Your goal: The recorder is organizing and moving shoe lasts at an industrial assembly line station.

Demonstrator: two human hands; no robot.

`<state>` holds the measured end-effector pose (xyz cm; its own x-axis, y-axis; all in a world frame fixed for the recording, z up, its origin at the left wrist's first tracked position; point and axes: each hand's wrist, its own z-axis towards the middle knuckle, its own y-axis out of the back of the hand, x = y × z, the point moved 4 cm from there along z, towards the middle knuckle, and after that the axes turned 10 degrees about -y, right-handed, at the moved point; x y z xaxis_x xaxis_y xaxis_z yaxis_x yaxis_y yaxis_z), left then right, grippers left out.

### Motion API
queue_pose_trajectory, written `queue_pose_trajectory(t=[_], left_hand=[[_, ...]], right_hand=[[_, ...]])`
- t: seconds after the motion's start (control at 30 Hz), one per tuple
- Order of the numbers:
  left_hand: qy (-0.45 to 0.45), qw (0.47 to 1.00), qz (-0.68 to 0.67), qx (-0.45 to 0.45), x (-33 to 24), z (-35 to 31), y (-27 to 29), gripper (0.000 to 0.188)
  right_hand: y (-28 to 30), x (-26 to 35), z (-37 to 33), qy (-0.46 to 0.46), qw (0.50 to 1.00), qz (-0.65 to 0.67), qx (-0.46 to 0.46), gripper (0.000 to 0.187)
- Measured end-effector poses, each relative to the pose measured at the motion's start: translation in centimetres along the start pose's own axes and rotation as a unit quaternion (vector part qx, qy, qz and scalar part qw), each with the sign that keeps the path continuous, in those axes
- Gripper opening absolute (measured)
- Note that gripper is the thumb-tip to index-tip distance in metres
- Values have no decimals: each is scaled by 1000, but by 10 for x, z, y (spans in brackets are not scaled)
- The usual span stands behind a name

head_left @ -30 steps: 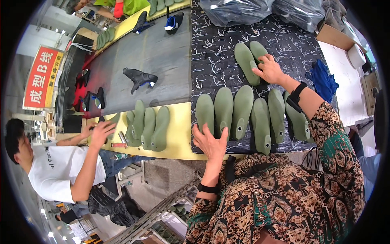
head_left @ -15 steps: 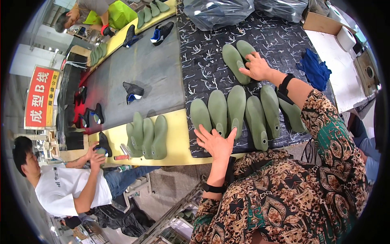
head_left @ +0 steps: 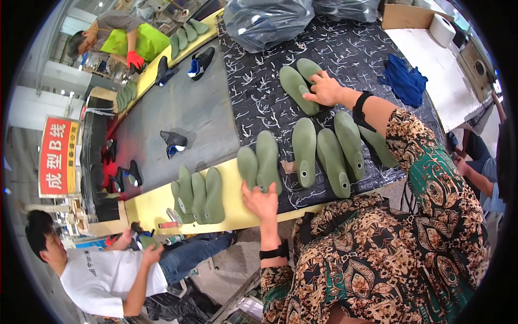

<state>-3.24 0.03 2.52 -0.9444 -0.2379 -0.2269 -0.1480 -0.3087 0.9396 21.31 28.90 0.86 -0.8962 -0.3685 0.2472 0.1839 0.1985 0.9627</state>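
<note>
Green shoe lasts lie in pairs before me. My left hand [head_left: 261, 201] is closed over the near ends of two shoe lasts [head_left: 267, 154] at the mat's left edge, partly over the yellow border. Farther off, my right hand [head_left: 326, 89] grips the near part of another pair of lasts [head_left: 294, 85], its thumb by one and its fingers over the other. Between my hands and to the right stand several more lasts [head_left: 305, 146], with round holes showing at their near ends. My right forearm partly covers the rightmost last [head_left: 380, 148].
Left of the black patterned mat [head_left: 253, 81], a grey conveyor belt [head_left: 162, 116] carries dark shoes. Several lasts [head_left: 213, 197] rest on its yellow border. Plastic bags [head_left: 270, 21] lie at the back, a blue cloth [head_left: 404, 81] at right. Two people work along the line at left.
My left hand has moved left with two lasts, leaving a gap beside the remaining row. My right hand stays on the far pair. The view has shifted slightly.
</note>
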Motion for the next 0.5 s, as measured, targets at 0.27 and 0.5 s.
queue_pose_trajectory(t=[0.27, 0.5], left_hand=[[187, 981, 48, -11, 94, 6, 8, 49], [31, 995, 19, -89, -16, 36, 6, 58]], right_hand=[[5, 8, -14, 5, 999, 0, -45, 58], [9, -11, -19, -28, 999, 12, -35, 57]])
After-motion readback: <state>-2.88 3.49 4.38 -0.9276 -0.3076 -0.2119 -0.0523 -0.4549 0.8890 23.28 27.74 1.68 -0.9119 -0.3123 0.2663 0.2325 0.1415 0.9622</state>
